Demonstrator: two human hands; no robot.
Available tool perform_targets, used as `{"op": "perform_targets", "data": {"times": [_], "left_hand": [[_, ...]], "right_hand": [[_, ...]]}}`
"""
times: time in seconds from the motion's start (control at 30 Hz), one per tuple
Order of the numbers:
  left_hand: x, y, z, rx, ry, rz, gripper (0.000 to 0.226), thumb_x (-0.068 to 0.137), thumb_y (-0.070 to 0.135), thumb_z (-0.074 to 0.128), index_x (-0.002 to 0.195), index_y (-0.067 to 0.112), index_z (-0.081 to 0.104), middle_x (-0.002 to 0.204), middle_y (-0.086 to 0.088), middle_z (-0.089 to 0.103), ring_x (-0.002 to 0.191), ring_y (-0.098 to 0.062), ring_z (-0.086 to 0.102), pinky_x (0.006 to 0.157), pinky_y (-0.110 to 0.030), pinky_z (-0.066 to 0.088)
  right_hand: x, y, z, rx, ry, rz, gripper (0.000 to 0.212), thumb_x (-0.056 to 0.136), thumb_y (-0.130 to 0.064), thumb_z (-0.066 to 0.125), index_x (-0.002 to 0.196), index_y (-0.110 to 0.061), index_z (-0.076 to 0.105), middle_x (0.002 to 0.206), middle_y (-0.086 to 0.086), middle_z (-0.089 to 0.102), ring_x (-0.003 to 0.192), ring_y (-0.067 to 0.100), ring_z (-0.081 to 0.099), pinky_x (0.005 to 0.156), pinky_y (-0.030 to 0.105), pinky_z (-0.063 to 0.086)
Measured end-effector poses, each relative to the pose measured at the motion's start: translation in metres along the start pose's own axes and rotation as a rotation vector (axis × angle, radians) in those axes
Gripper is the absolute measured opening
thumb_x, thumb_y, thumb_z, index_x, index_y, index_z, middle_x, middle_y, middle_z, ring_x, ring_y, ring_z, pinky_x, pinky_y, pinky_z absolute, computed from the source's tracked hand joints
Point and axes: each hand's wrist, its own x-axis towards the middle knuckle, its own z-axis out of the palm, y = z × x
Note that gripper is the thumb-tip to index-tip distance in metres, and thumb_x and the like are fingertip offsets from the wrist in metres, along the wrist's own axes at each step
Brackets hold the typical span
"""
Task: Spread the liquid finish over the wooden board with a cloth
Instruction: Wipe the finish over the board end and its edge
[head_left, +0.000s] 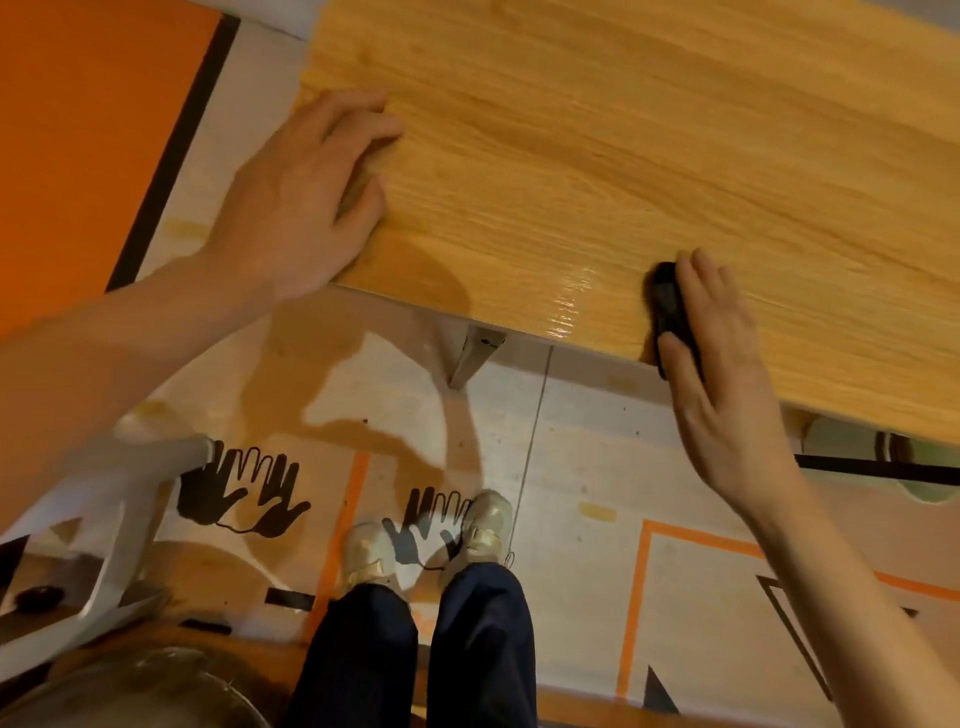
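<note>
The light wooden board (597, 156) fills the upper right and stands raised above the floor. My left hand (301, 197) rests on the board's left end, its fingers lying relaxed on the wood. My right hand (722, 358) lies flat near the front edge and presses a small dark cloth (666, 301) onto the board. The fingers are straight, and the thumb lies over the cloth's near end. Just left of the cloth, a wet glossy streak of finish (569, 301) shines on the wood.
A support leg (475, 356) shows under the board's front edge. My feet (426, 540) stand on a covered floor marked with orange tape and hand prints. A white stool (109, 519) stands at the left, an orange panel (88, 130) lies at the upper left, and a metal bowl (140, 691) sits at the bottom left.
</note>
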Motion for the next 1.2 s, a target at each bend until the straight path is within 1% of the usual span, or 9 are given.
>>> {"op": "perform_targets", "data": {"times": [0.1, 0.2, 0.4, 0.5, 0.67, 0.8, 0.9, 1.07, 1.2], "left_hand": [[-0.011, -0.018, -0.002, -0.019, 0.042, 0.022, 0.043, 0.109, 0.027, 0.038, 0.148, 0.012, 0.046, 0.159, -0.005, 0.039, 0.146, -0.026, 0.037, 0.112, -0.047, 0.039], [-0.011, -0.02, 0.002, -0.082, 0.059, 0.006, 0.044, 0.108, 0.025, 0.036, 0.149, 0.012, 0.046, 0.16, -0.006, 0.037, 0.146, -0.024, 0.036, 0.112, -0.044, 0.038], [-0.01, -0.027, 0.008, -0.132, 0.13, 0.08, 0.04, 0.105, 0.011, 0.037, 0.142, 0.003, 0.052, 0.152, -0.015, 0.045, 0.14, -0.03, 0.044, 0.117, -0.038, 0.037], [-0.009, -0.027, 0.012, -0.151, 0.176, 0.115, 0.039, 0.104, 0.007, 0.037, 0.138, -0.002, 0.055, 0.147, -0.02, 0.05, 0.138, -0.033, 0.048, 0.119, -0.048, 0.036], [-0.008, -0.028, 0.014, -0.158, 0.202, 0.12, 0.039, 0.101, 0.001, 0.038, 0.135, -0.004, 0.056, 0.144, -0.022, 0.052, 0.137, -0.034, 0.048, 0.117, -0.052, 0.037], [-0.007, -0.028, 0.011, -0.147, 0.163, 0.102, 0.042, 0.1, -0.001, 0.036, 0.137, -0.002, 0.054, 0.147, -0.02, 0.049, 0.139, -0.032, 0.046, 0.119, -0.047, 0.036], [-0.007, -0.027, 0.009, -0.149, 0.133, 0.099, 0.043, 0.1, -0.002, 0.034, 0.138, -0.002, 0.053, 0.149, -0.02, 0.047, 0.139, -0.031, 0.044, 0.118, -0.035, 0.035], [-0.007, -0.026, 0.009, -0.177, 0.119, 0.066, 0.044, 0.1, -0.003, 0.034, 0.14, 0.001, 0.052, 0.151, -0.017, 0.045, 0.142, -0.031, 0.041, 0.12, -0.03, 0.029], [-0.006, -0.026, 0.008, -0.213, 0.088, 0.043, 0.044, 0.1, -0.002, 0.035, 0.141, 0.002, 0.051, 0.152, -0.017, 0.044, 0.144, -0.031, 0.039, 0.122, -0.015, 0.014]], "right_hand": [[-0.006, 0.004, 0.007, -0.091, 0.105, -0.042, 0.051, 0.103, -0.022, 0.035, 0.151, -0.007, 0.027, 0.159, 0.01, 0.021, 0.148, 0.023, 0.018, 0.121, 0.037, 0.017], [-0.008, -0.019, 0.024, -0.022, 0.179, 0.075, 0.057, 0.099, -0.025, 0.027, 0.153, -0.008, 0.02, 0.161, 0.008, 0.015, 0.148, 0.018, 0.012, 0.121, 0.038, 0.013], [-0.012, -0.03, 0.016, -0.143, -0.216, -0.137, 0.075, 0.095, -0.012, 0.053, 0.155, -0.013, 0.007, 0.163, 0.001, 0.0, 0.151, 0.016, -0.001, 0.122, 0.043, 0.013], [-0.013, -0.026, 0.016, -0.247, -0.127, -0.11, 0.071, 0.092, -0.016, 0.05, 0.154, -0.009, 0.015, 0.162, 0.005, 0.011, 0.15, 0.019, 0.009, 0.12, 0.043, 0.021], [-0.003, -0.078, 0.076, -0.32, 0.087, -0.062, 0.074, 0.092, 0.003, 0.058, 0.153, -0.006, 0.017, 0.16, 0.012, 0.017, 0.149, 0.024, 0.013, 0.121, 0.041, 0.019], [0.03, -0.141, 0.134, -0.322, 0.162, -0.215, 0.072, 0.086, 0.01, 0.064, 0.148, 0.0, 0.03, 0.155, 0.017, 0.031, 0.146, 0.03, 0.024, 0.121, 0.039, 0.021], [0.033, -0.138, 0.128, -0.345, 0.075, -0.295, 0.068, 0.088, 0.008, 0.06, 0.149, 0.0, 0.03, 0.156, 0.016, 0.029, 0.147, 0.028, 0.022, 0.12, 0.039, 0.022], [-0.016, -0.055, 0.055, -0.326, 0.109, 0.05, 0.073, 0.092, -0.006, 0.062, 0.152, -0.01, 0.022, 0.16, 0.006, 0.02, 0.149, 0.019, 0.016, 0.117, 0.035, 0.024], [-0.01, -0.073, 0.069, -0.349, 0.159, 0.148, 0.066, 0.097, -0.019, 0.054, 0.152, -0.004, 0.02, 0.159, 0.009, 0.019, 0.149, 0.024, 0.014, 0.117, 0.045, 0.027]]}}
